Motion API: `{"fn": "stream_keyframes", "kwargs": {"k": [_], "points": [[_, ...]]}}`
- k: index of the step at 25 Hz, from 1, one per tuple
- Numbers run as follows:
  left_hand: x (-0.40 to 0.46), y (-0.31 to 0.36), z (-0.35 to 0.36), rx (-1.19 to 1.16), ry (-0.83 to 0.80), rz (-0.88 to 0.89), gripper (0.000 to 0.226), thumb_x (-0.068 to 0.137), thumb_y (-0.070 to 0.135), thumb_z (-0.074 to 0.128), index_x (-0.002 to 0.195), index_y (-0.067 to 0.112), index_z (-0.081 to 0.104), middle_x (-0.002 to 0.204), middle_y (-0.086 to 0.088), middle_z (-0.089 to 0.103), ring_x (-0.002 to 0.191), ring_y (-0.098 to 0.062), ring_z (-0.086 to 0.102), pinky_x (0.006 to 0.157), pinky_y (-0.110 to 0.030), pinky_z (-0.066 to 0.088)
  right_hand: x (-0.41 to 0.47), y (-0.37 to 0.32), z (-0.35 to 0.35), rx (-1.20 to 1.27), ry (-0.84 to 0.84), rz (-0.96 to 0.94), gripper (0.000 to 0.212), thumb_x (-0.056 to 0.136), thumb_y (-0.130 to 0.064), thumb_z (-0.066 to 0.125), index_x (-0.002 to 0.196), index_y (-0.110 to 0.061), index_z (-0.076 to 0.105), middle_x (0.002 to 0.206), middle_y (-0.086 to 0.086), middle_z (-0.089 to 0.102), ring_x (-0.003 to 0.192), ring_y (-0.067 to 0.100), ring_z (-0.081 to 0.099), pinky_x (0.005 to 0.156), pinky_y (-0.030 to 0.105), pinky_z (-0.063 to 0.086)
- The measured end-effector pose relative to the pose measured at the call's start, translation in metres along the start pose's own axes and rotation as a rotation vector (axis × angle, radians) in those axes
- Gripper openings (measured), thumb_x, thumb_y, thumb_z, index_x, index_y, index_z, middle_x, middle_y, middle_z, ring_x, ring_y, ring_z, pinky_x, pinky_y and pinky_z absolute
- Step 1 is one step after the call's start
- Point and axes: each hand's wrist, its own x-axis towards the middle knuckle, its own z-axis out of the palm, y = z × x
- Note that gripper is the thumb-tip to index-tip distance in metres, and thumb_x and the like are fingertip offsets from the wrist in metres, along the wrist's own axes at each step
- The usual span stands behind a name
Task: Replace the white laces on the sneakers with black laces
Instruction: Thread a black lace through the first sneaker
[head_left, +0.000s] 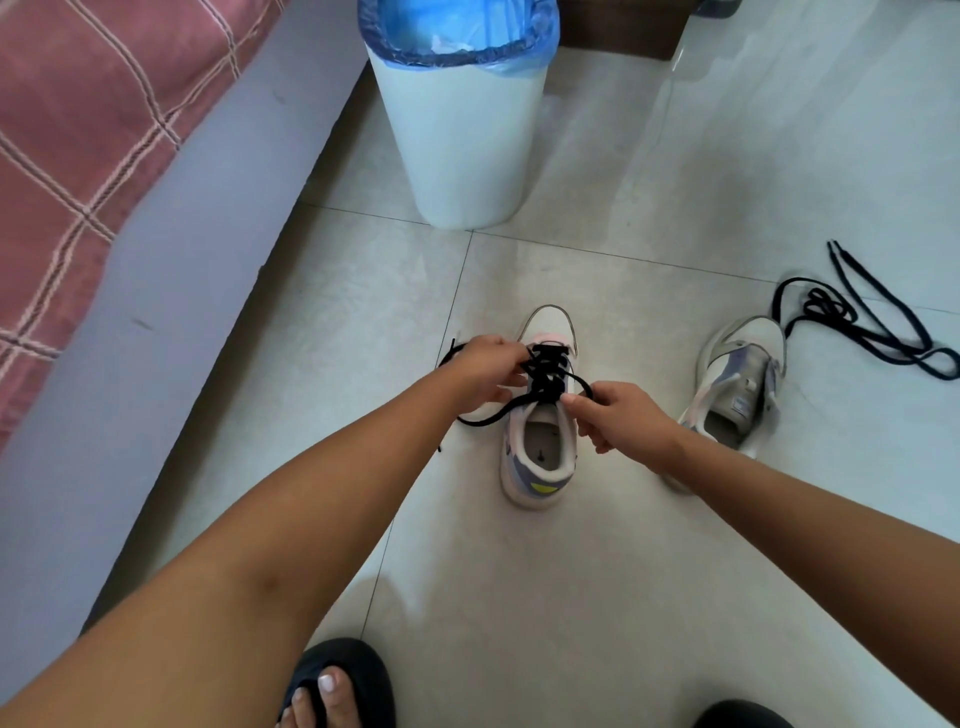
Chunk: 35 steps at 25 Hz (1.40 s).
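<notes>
The fingers (506, 358) of the left hand (485, 371) are curled together and pinch the black lace (545, 371) at the left side of the crossings on the near sneaker (540, 452). The right hand (623, 415) pinches the same lace at the shoe's right side, thumb and forefinger pressed together near the top eyelets, the other fingers curled under. The lace is threaded in several crossings over the tongue; one free end loops out onto the floor (597, 597) to the left of the shoe and passes under the left wrist, and a small loop stands just beside the right thumb.

The near sneaker stands upright on the pale tiled floor, toe pointing away, between both forearms. The second sneaker (740, 384) stands to its right, apart from it, with no lace visible in its eyelets. Just beyond it, a loose black lace (872, 322) lies tangled on the tiles, one loop next to the toe.

Farther off stands a white bin (467, 140) with a blue liner. At left runs a grey bed edge with a pink checked cover (78, 145). A foot in a dark slipper (337, 680) shows at the bottom.
</notes>
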Motion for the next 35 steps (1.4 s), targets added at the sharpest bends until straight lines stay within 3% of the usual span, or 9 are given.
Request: {"fn": "stream_keyframes", "kwargs": {"k": [4,9,13,17,21,24,26,31,35], "points": [[0.006,-0.005,-0.014,0.533,0.165,0.038,0.025,0.087,0.000,0.046,0.110,0.009,0.044,0.086,-0.007,0.049,0.073,-0.025,0.047,0.059,-0.033,0.036,0.003,0.000,-0.001,0.059,-0.063,0.042,0.029,0.094,-0.026,0.056,0.069,-0.013,0.054,0.061,0.000,0.054,0.051,0.013,0.045,0.053,0.023,0.042],[0.013,0.000,-0.019,0.095,0.087,-0.063,0.013,0.091,0.017,0.050,0.081,0.008,0.049,0.075,-0.007,0.057,0.059,-0.023,0.055,0.052,-0.023,0.038,0.006,0.001,0.001,0.124,-0.053,0.075,0.026,0.094,-0.027,0.056,0.072,-0.012,0.057,0.061,0.000,0.054,0.050,0.013,0.044,0.053,0.024,0.041],[0.018,-0.013,-0.035,0.664,0.208,-0.042,0.016,0.092,0.011,0.046,0.101,0.008,0.058,0.102,-0.007,0.061,0.094,-0.029,0.058,0.067,-0.030,0.032,0.005,0.004,0.001,0.155,-0.090,0.080,0.026,0.094,-0.027,0.056,0.073,-0.012,0.057,0.062,0.000,0.054,0.052,0.014,0.044,0.054,0.025,0.042],[0.018,-0.018,-0.020,0.432,0.119,-0.149,0.026,0.097,0.023,0.040,0.107,0.005,0.056,0.099,-0.012,0.063,0.070,-0.025,0.060,0.054,-0.021,0.038,0.006,0.004,0.001,0.147,-0.083,0.078,0.027,0.094,-0.027,0.055,0.072,-0.012,0.057,0.060,-0.001,0.055,0.050,0.014,0.043,0.052,0.024,0.041],[0.021,-0.025,-0.033,0.971,0.178,0.005,0.020,0.088,0.003,0.045,0.105,0.010,0.054,0.096,-0.004,0.061,0.084,-0.024,0.059,0.064,-0.026,0.032,0.006,0.006,0.000,0.137,-0.107,0.069,0.027,0.095,-0.028,0.055,0.072,-0.012,0.056,0.062,-0.001,0.054,0.052,0.014,0.045,0.055,0.025,0.042],[0.018,-0.034,-0.036,1.107,0.170,0.027,0.023,0.076,-0.009,0.049,0.076,0.013,0.043,0.063,0.005,0.036,0.050,-0.012,0.034,0.051,-0.022,0.018,0.006,0.006,-0.001,0.136,-0.114,0.059,0.027,0.095,-0.028,0.055,0.072,-0.012,0.056,0.061,-0.001,0.053,0.052,0.013,0.044,0.054,0.025,0.042],[0.015,-0.035,-0.033,1.220,0.145,0.046,0.033,0.063,-0.013,0.043,0.063,0.015,0.025,0.058,0.006,0.024,0.047,-0.009,0.019,0.049,-0.023,0.011,0.005,0.008,-0.004,0.119,-0.130,0.047,0.027,0.095,-0.028,0.055,0.073,-0.013,0.055,0.060,-0.001,0.052,0.052,0.013,0.044,0.054,0.024,0.042],[0.019,-0.043,-0.032,1.360,0.050,0.088,0.028,0.054,-0.008,0.037,0.064,0.015,0.024,0.057,0.007,0.020,0.048,-0.008,0.013,0.048,-0.025,0.008,0.003,0.019,-0.012,0.084,-0.173,0.034,0.028,0.096,-0.029,0.053,0.072,-0.014,0.055,0.060,0.000,0.049,0.054,0.014,0.041,0.054,0.023,0.039],[0.031,-0.049,-0.042,1.419,0.157,0.130,0.020,0.074,-0.007,0.044,0.083,0.012,0.043,0.061,0.002,0.028,0.053,-0.009,0.026,0.048,-0.025,0.008,0.003,0.020,-0.017,0.037,-0.151,0.030,0.030,0.096,-0.028,0.052,0.069,-0.014,0.055,0.057,-0.001,0.047,0.051,0.012,0.040,0.054,0.022,0.038]]}}
